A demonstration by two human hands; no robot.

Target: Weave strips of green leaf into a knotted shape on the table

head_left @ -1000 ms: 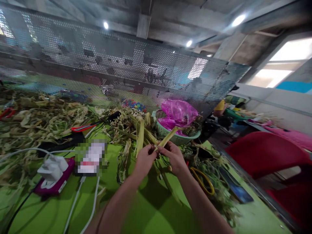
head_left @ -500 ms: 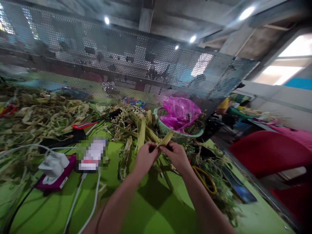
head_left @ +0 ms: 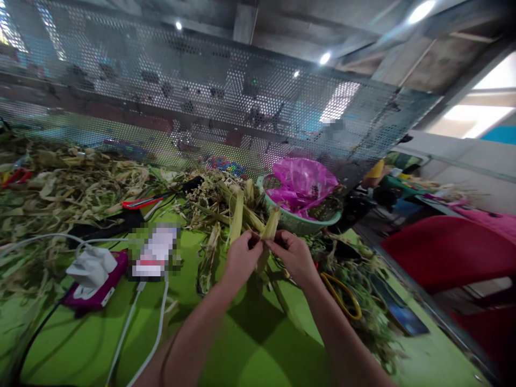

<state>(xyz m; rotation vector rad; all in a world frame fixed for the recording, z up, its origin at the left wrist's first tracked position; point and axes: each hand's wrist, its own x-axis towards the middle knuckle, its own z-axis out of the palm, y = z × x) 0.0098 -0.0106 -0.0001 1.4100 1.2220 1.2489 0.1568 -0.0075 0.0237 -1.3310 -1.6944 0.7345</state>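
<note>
Between my two hands is a yellow-green dried plant strip (head_left: pixel 271 223), its broad end pointing up and away from me. My left hand (head_left: pixel 244 259) pinches it low down, thumb and fingers closed. Beside it, my right hand (head_left: pixel 293 257) grips the same spot from the other side, with the fingertips of both hands nearly touching. Just beyond lie more dried strips (head_left: pixel 237 215) in a loose heap on the green table (head_left: pixel 258 349). Part of the held strip is hidden behind my fingers.
A green basket (head_left: pixel 300 223) holding a pink plastic bag (head_left: pixel 306 185) stands behind my hands. Left are a phone (head_left: pixel 156 252), a purple power strip (head_left: pixel 97 290) with cables, and a red cutter (head_left: pixel 143 202). Yellow-handled scissors (head_left: pixel 342 295) and another phone (head_left: pixel 403 312) lie right. A perforated screen (head_left: pixel 193 102) rises behind.
The held strip has turned from leaning right to standing more upright. Both hands keep their grip at nearly the same place. The camera view has shifted slightly.
</note>
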